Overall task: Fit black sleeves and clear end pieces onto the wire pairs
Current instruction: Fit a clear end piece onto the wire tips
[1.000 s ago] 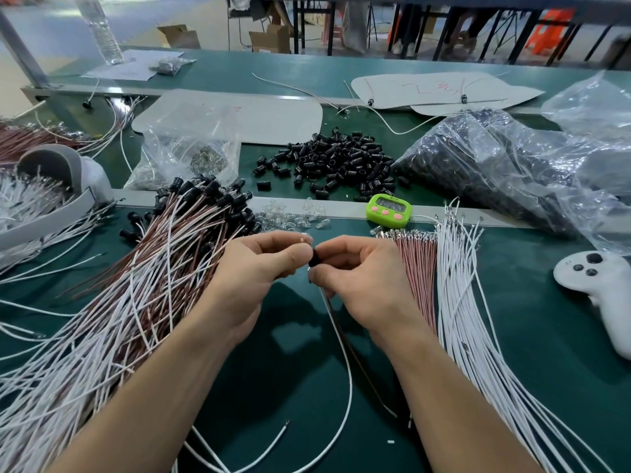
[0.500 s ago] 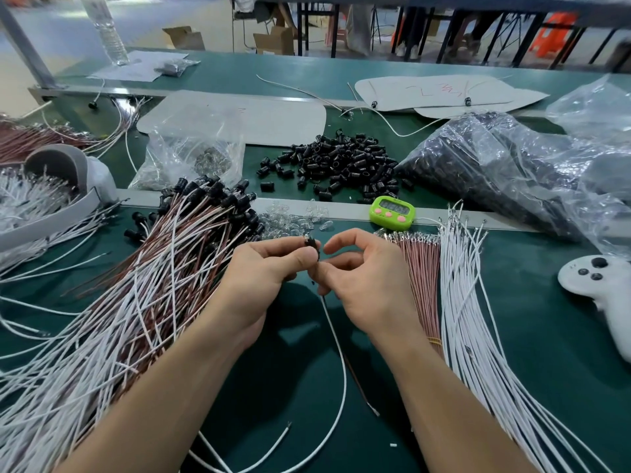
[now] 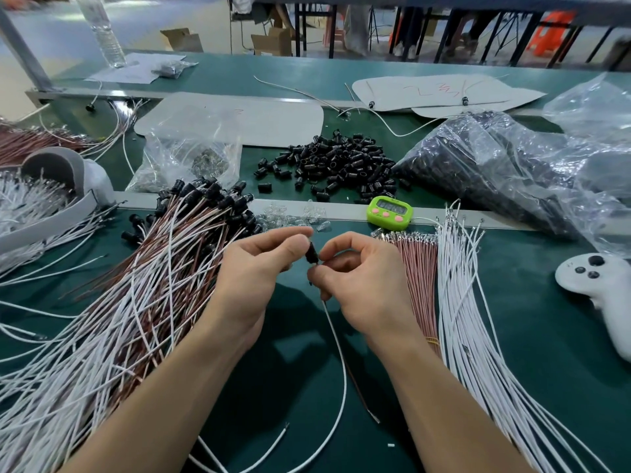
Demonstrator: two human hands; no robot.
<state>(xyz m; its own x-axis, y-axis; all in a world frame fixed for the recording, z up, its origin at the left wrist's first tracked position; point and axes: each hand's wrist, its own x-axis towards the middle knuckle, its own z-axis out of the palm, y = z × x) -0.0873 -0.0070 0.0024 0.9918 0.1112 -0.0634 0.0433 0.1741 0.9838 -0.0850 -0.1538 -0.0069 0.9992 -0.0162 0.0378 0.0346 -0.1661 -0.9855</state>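
Note:
My left hand (image 3: 259, 268) pinches a black sleeve (image 3: 311, 253) between thumb and forefinger at the table's middle. Just below it, my right hand (image 3: 358, 281) pinches the wire pair (image 3: 341, 363), one white and one brown wire trailing down toward me. A heap of loose black sleeves (image 3: 341, 165) lies behind the metal rail. Small clear end pieces (image 3: 297, 216) sit scattered along the rail. Whether a clear piece is in the sleeve is hidden by my fingers.
Finished wire pairs with black sleeves (image 3: 136, 285) fan out at left. Bare brown wires (image 3: 418, 264) and white wires (image 3: 478, 319) lie at right, beside a green timer (image 3: 390, 212) and a white controller (image 3: 601, 288). Plastic bags (image 3: 512, 172) of parts stand behind.
Both hands have drifted slightly apart and the black sleeve now shows plainly between them. My right fingers have shifted lower onto the wire pair under the sleeve.

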